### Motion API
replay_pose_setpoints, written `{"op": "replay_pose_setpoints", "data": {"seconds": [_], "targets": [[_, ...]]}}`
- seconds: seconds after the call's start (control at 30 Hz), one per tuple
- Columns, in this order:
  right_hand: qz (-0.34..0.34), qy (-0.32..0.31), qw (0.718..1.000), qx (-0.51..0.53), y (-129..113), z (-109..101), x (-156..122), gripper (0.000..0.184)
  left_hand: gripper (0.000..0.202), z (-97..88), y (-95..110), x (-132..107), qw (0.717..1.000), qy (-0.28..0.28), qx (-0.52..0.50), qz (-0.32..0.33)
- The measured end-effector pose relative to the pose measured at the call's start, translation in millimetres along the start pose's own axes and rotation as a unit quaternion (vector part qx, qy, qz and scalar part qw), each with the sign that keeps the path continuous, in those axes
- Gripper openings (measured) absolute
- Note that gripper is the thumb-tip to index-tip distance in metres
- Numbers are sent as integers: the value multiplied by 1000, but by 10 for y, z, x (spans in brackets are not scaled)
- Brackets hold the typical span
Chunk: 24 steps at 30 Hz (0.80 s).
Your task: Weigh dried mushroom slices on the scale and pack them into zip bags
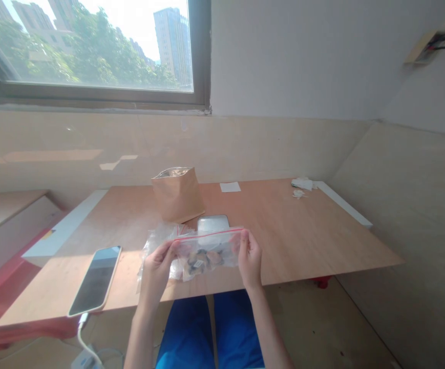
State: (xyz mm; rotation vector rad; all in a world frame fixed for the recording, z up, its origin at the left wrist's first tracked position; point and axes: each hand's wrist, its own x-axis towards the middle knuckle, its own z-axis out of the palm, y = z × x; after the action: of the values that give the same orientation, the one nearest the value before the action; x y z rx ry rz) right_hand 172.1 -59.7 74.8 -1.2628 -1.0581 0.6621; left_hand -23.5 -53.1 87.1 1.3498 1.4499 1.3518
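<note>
In the head view, the left hand point(156, 271) and right hand point(250, 259) grip opposite ends of a zip-lock bag point(207, 254) above the counter point(302, 241). Its long axis runs crosswise, red-lined seal upward. A crumpled plastic bag point(155, 243) sits just behind the left hand, a flat silver object point(213, 223) and kraft paper bag point(177, 197) beyond, and a smartphone point(94, 281) to the left.

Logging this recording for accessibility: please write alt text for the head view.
The left hand and right hand hold a clear zip-top bag of dark and tan pieces over a wooden table. A brown paper bag and a smartphone sit nearby.
</note>
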Motion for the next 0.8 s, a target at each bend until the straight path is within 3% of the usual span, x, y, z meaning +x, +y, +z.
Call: {"op": "replay_pose_setpoints", "data": {"seconds": [0.37, 0.67, 0.8], "targets": [[-68, 12, 997, -15, -19, -43, 10, 36, 26, 108, 112, -92, 995, 64, -3, 71], [-20, -14, 999, 48, -59, 72, -25, 35, 34, 373, 170, -159, 985, 152, -81, 12], [-8, -9, 998, 66, -83, 100, -40, 33, 37, 455, 150, -182, 985, 144, -97, -7]]}}
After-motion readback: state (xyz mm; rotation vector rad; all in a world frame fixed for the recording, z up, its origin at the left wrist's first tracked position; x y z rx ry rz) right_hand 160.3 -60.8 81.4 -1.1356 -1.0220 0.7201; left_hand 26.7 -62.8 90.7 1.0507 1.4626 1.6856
